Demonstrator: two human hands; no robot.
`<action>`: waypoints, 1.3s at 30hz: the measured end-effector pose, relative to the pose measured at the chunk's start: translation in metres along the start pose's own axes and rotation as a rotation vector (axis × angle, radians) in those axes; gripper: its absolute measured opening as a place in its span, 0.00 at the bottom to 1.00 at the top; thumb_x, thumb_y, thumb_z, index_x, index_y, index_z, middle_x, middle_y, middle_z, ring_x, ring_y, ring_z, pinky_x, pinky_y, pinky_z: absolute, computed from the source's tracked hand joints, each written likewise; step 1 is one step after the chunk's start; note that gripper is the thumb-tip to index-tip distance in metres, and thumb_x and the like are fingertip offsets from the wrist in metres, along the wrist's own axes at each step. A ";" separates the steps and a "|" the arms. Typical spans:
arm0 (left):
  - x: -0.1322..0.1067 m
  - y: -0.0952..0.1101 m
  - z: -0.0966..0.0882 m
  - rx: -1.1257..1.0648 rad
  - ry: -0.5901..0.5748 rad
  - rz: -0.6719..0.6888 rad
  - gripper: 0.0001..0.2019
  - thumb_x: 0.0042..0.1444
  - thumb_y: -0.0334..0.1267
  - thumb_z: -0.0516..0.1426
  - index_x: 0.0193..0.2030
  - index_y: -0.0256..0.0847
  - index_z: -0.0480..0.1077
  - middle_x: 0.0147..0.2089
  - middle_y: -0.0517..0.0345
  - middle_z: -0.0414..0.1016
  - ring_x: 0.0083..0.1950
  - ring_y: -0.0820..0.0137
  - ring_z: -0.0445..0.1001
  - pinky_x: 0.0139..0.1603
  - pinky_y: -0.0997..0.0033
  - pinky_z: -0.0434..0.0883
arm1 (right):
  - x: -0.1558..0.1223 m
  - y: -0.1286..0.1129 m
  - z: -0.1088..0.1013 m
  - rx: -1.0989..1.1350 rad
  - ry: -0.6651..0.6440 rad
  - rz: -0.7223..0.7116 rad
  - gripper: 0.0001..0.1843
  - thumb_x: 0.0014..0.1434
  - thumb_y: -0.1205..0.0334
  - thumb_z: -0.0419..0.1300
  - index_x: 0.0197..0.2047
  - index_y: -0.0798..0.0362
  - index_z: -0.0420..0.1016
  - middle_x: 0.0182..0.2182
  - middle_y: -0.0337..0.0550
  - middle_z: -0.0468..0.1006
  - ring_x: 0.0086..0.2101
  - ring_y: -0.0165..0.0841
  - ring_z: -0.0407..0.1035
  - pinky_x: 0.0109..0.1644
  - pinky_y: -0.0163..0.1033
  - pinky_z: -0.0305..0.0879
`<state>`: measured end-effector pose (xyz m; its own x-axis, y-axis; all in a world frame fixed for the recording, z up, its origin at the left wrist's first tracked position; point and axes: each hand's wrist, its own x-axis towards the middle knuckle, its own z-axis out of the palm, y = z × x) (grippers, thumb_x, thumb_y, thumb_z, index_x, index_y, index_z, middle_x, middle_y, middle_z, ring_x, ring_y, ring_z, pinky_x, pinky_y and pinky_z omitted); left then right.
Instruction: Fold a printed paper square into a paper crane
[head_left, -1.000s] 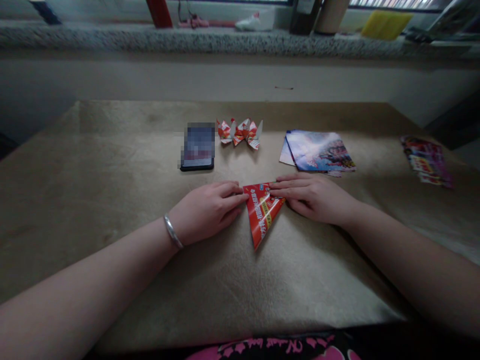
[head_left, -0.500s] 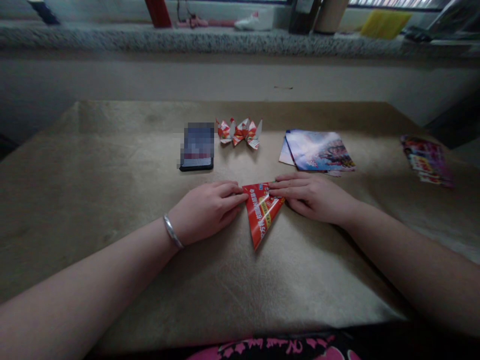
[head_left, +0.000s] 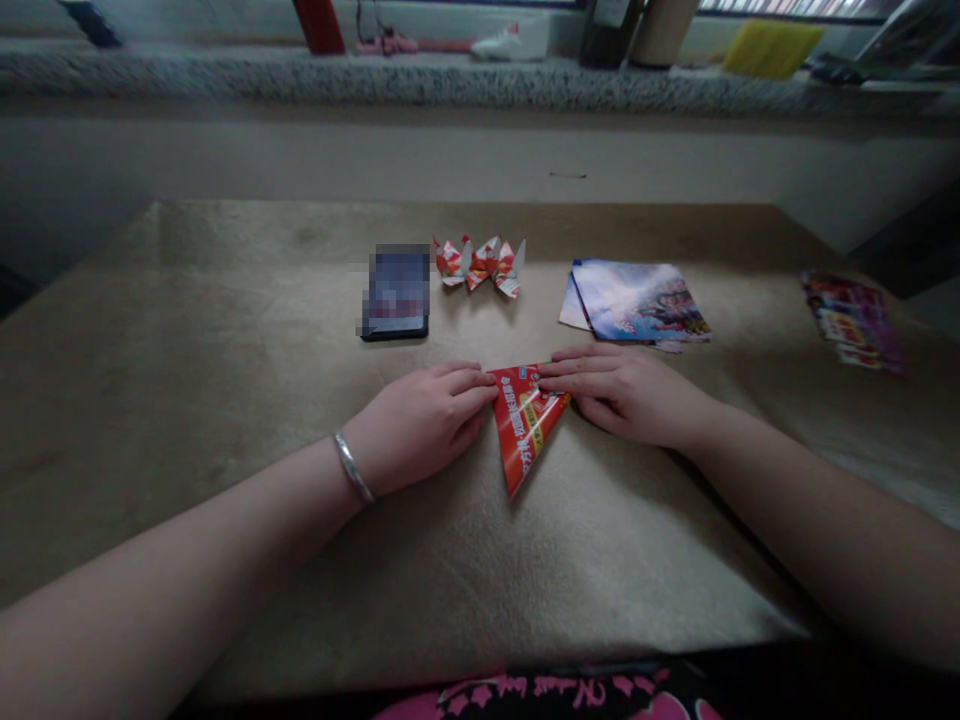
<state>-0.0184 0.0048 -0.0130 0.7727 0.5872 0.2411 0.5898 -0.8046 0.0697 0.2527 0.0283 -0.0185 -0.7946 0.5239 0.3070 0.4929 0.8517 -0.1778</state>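
A red printed sheet of paper [head_left: 517,430], folded into a triangle, lies on the table with one point towards me. My left hand [head_left: 424,420], a silver bangle on its wrist, has its fingers closed together at the paper's upper left corner. On the upper right corner sits my right hand [head_left: 630,395], its fingertips over the printed face and its thumb tucked by the edge. The fingertips hide part of that corner. Beyond the paper stand several small folded paper cranes [head_left: 484,265], red and white.
A dark phone-like device [head_left: 397,310], partly pixelated, lies left of the cranes. Right of them is a stack of picture sheets [head_left: 641,300]; purple printed papers [head_left: 855,320] lie at the far right. Behind the gold-brown table [head_left: 247,330], a stone sill [head_left: 450,85] carries bottles and other objects.
My left hand has shifted very slightly right at the paper's corner. The right hand and the red paper look nearly still.
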 end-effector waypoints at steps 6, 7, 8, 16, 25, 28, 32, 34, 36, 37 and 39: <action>0.002 0.008 -0.003 -0.007 -0.023 -0.056 0.16 0.63 0.39 0.51 0.51 0.33 0.72 0.52 0.47 0.74 0.54 0.60 0.71 0.56 0.58 0.72 | 0.004 -0.009 -0.001 -0.008 0.023 -0.069 0.17 0.60 0.69 0.52 0.48 0.53 0.78 0.44 0.46 0.80 0.44 0.37 0.71 0.47 0.44 0.71; 0.003 0.009 -0.003 -0.006 -0.029 -0.061 0.15 0.62 0.39 0.51 0.51 0.33 0.72 0.51 0.48 0.74 0.54 0.60 0.71 0.56 0.58 0.72 | 0.005 -0.011 -0.001 0.001 0.023 -0.086 0.16 0.60 0.69 0.52 0.47 0.53 0.78 0.43 0.45 0.80 0.44 0.36 0.72 0.47 0.43 0.71; 0.003 0.009 -0.003 -0.006 -0.034 -0.065 0.15 0.62 0.38 0.52 0.51 0.34 0.72 0.51 0.48 0.74 0.54 0.60 0.71 0.56 0.58 0.72 | 0.005 -0.012 0.000 0.009 0.027 -0.097 0.16 0.60 0.69 0.52 0.46 0.52 0.78 0.43 0.44 0.81 0.44 0.36 0.72 0.48 0.43 0.70; 0.003 0.010 -0.003 -0.007 -0.028 -0.074 0.14 0.61 0.38 0.52 0.49 0.34 0.72 0.50 0.47 0.75 0.52 0.61 0.72 0.54 0.59 0.73 | 0.007 -0.019 -0.004 -0.003 0.008 -0.125 0.14 0.61 0.68 0.52 0.43 0.52 0.79 0.43 0.43 0.81 0.43 0.34 0.73 0.49 0.42 0.70; 0.004 0.011 -0.005 -0.002 -0.012 -0.052 0.13 0.62 0.37 0.51 0.47 0.32 0.72 0.47 0.45 0.75 0.51 0.60 0.73 0.52 0.58 0.73 | 0.004 -0.023 -0.008 -0.054 -0.040 -0.100 0.14 0.61 0.67 0.52 0.42 0.52 0.79 0.38 0.45 0.81 0.41 0.35 0.74 0.48 0.44 0.70; 0.003 0.011 -0.005 -0.007 0.005 -0.042 0.13 0.62 0.37 0.51 0.47 0.33 0.72 0.48 0.45 0.75 0.51 0.61 0.73 0.52 0.58 0.73 | 0.002 -0.023 -0.011 -0.030 -0.061 -0.088 0.14 0.61 0.67 0.52 0.42 0.52 0.79 0.40 0.45 0.81 0.42 0.35 0.74 0.48 0.43 0.70; 0.003 0.012 -0.005 0.005 0.025 -0.038 0.12 0.60 0.34 0.51 0.46 0.33 0.72 0.48 0.45 0.76 0.51 0.62 0.73 0.52 0.59 0.74 | -0.001 -0.024 -0.014 0.032 -0.091 -0.088 0.15 0.61 0.68 0.52 0.43 0.52 0.79 0.43 0.44 0.80 0.44 0.33 0.74 0.50 0.41 0.69; 0.003 0.011 -0.005 0.013 0.010 -0.044 0.12 0.60 0.34 0.51 0.46 0.33 0.72 0.48 0.46 0.76 0.51 0.62 0.73 0.53 0.58 0.74 | -0.001 -0.025 -0.015 0.049 -0.102 -0.082 0.15 0.61 0.68 0.52 0.44 0.51 0.78 0.44 0.44 0.80 0.45 0.33 0.73 0.51 0.41 0.69; 0.003 0.011 -0.005 0.020 -0.014 -0.055 0.13 0.61 0.35 0.51 0.47 0.33 0.72 0.48 0.46 0.75 0.51 0.61 0.73 0.53 0.58 0.73 | -0.002 -0.025 -0.015 0.056 -0.111 -0.082 0.15 0.61 0.67 0.52 0.46 0.51 0.78 0.46 0.45 0.79 0.45 0.33 0.72 0.52 0.41 0.68; 0.004 0.011 -0.005 0.023 -0.022 -0.057 0.13 0.61 0.35 0.51 0.47 0.33 0.72 0.48 0.46 0.75 0.51 0.61 0.73 0.53 0.58 0.73 | -0.002 -0.025 -0.015 0.057 -0.115 -0.085 0.15 0.61 0.67 0.53 0.46 0.51 0.78 0.46 0.45 0.78 0.46 0.33 0.72 0.52 0.41 0.68; 0.004 0.012 -0.005 0.029 -0.025 -0.059 0.13 0.61 0.35 0.51 0.47 0.33 0.72 0.47 0.45 0.75 0.51 0.61 0.73 0.52 0.59 0.74 | -0.002 -0.025 -0.016 0.063 -0.123 -0.091 0.15 0.60 0.66 0.53 0.48 0.51 0.78 0.47 0.46 0.78 0.46 0.34 0.72 0.52 0.42 0.68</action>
<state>-0.0097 -0.0025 -0.0062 0.7416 0.6362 0.2127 0.6410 -0.7656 0.0548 0.2477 0.0057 0.0003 -0.8744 0.4383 0.2080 0.3966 0.8928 -0.2136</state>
